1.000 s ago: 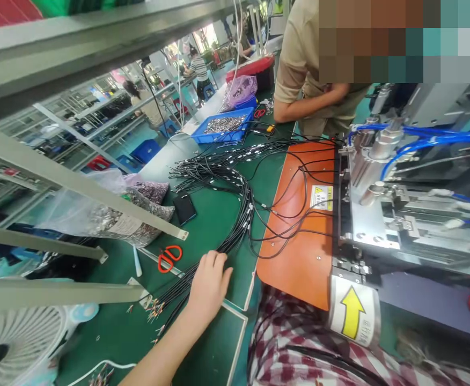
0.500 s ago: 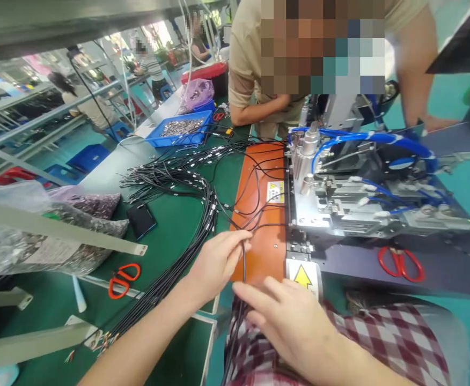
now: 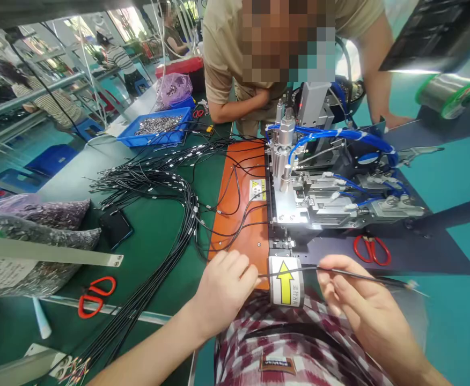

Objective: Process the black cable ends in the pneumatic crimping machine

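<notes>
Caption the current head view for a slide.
Left hand and right hand hold a black cable near a machine, a cable bundle on the green tabletop.

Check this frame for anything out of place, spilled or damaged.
Nothing appears spilled or damaged. Slightly odd: scissors with red loop handles lie on the dark flat machine base, a loose tool beside the silver metal mechanism.

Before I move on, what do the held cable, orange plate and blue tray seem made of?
Held cable: probably a plastic or rubber jacket, smooth black; pale strands at the tip suggest wire inside.
Orange plate: painted metal or plastic, hard to tell; flat, even colour, slight sheen.
Blue tray: likely moulded plastic, slightly glossy, judging by its uniform colour.
</notes>
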`<state>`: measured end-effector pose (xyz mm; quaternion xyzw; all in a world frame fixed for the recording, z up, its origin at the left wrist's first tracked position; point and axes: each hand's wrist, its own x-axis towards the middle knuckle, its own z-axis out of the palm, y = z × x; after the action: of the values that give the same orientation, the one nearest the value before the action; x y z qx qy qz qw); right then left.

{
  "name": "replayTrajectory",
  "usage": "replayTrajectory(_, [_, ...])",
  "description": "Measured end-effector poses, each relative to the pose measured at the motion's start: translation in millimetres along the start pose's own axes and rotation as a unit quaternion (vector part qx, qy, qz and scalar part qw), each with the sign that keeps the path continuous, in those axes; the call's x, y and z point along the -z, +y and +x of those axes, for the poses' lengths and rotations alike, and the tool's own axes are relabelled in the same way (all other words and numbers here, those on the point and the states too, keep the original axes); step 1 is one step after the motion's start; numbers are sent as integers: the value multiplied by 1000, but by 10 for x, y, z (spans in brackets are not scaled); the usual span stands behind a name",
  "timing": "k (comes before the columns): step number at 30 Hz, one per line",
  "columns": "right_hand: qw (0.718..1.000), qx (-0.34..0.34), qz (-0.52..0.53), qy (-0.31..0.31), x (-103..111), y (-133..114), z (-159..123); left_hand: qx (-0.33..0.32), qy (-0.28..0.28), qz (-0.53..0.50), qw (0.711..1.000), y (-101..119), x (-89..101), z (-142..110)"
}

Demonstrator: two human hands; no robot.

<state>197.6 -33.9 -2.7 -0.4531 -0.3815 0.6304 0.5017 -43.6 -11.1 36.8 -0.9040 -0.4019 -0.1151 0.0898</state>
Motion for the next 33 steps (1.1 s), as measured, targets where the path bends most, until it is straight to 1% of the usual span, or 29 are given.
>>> replayTrajectory(2, [998, -33, -29, 39, 49, 59, -19, 13, -32, 0, 999, -15, -102, -132])
replayTrajectory(3, [997, -44, -45, 40, 29, 81, -23, 27, -49, 6, 998, -22, -116, -184])
replayTrajectory(5, [995, -65, -71, 11, -97, 114, -15, 70, -81, 1, 994, 1, -80, -236])
replayTrajectory(6, [995, -68, -75, -8, -187, 125, -3, 93, -94, -29, 991, 36, -47, -234])
replayTrajectory(7, [994, -74, -74, -31, -280, 134, 13, 117, -107, -84, 984, 83, -13, -220])
replayTrajectory(8, [993, -77, -69, -52, -365, 140, 31, 140, -119, -164, 969, 137, 11, -198])
replayTrajectory(9, [992, -78, -64, -71, -432, 141, 50, 166, -134, -258, 942, 190, 23, -176])
replayTrajectory(10, [991, -80, -60, -83, -475, 139, 69, 198, -144, -342, 907, 235, 20, -156])
replayTrajectory(11, [991, -80, -58, -86, -492, 131, 88, 228, -145, -401, 875, 267, 5, -143])
replayTrajectory(12, [992, -80, -58, -81, -487, 121, 105, 253, -141, -435, 853, 285, -18, -134])
replayTrajectory(13, [993, -78, -59, -69, -468, 109, 121, 270, -134, -448, 842, 292, -44, -128])
replayTrajectory(15, [994, -70, -69, -40, -415, 92, 148, 278, -132, -456, 835, 288, -87, -105])
replayTrajectory(16, [994, -61, -80, -30, -394, 92, 158, 280, -137, -467, 827, 288, -98, -80])
replayTrajectory(17, [994, -49, -94, -25, -380, 96, 165, 283, -141, -488, 814, 293, -105, -43])
replayTrajectory(19, [993, -24, -117, -23, -364, 110, 175, 296, -131, -547, 772, 318, -115, 55])
replayTrajectory(21, [991, -16, -131, -24, -331, 106, 180, 305, -106, -607, 726, 343, -142, 159])
replayTrajectory(23, [989, -34, -141, -14, -257, 67, 187, 317, -84, -639, 696, 348, -194, 237])
replayTrajectory(26, [987, -58, -145, 23, -110, -12, 205, 337, -81, -674, 652, 319, -285, 296])
replayTrajectory(28, [990, -62, -118, 35, -44, -33, 219, 345, -92, -707, 610, 297, -326, 318])
replayTrajectory(30, [995, -76, -68, 21, -28, -16, 230, 348, -95, -734, 576, 286, -346, 345])
replayTrajectory(33, [995, -98, 5, -10, -76, 42, 243, 347, -98, -752, 552, 290, -356, 387])
